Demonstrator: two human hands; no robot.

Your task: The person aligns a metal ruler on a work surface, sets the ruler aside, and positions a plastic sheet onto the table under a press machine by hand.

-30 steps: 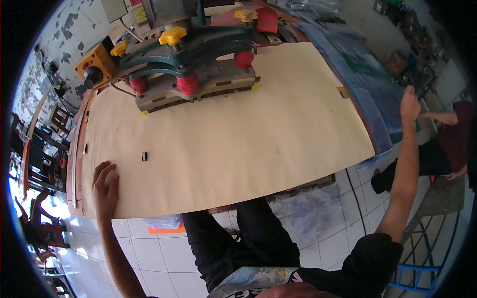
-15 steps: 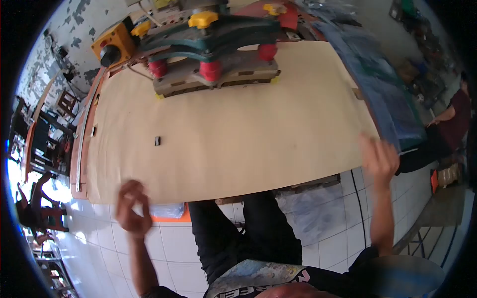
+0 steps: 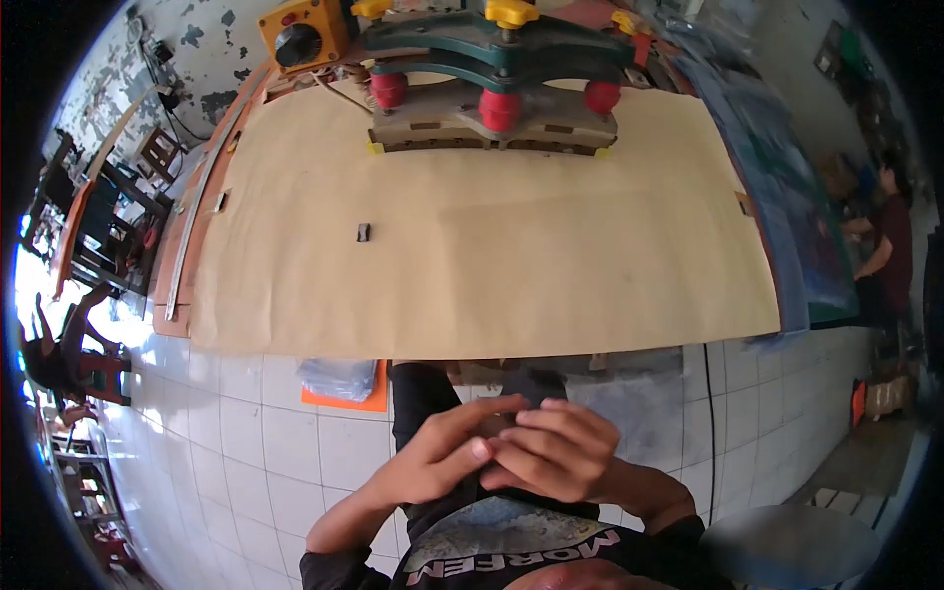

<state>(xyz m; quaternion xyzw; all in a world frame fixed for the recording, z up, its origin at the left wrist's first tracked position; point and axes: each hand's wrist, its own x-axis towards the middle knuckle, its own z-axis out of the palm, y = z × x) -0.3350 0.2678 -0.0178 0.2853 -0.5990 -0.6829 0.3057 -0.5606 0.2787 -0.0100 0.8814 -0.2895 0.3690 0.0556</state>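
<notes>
My left hand [image 3: 440, 454] and my right hand [image 3: 562, 450] are held together above my lap, in front of the table's near edge. The left fingers stretch toward the right hand, with the thumb apart from them. My right fingers are gently curved and overlap the left fingertips. Nothing held shows in either hand, though the space between the palms is partly hidden. Beyond them lies a wide tan paper sheet [image 3: 580, 285] covering most of the table. A small dark block [image 3: 364, 233] sits on its left half.
A green machine head [image 3: 501, 59] with red knobs stands over the sheet's far side, beside a yellow control box [image 3: 301, 34]. A metal ruler [image 3: 202, 216] lies along the left edge. Blue plastic sheeting [image 3: 757, 187] hangs at right. Another person [image 3: 890, 241] is at far right.
Both hands have come inward from opposite sides of the sheet's near edge and now meet before my body. The view has shifted, so the table and machine appear higher and farther right.
</notes>
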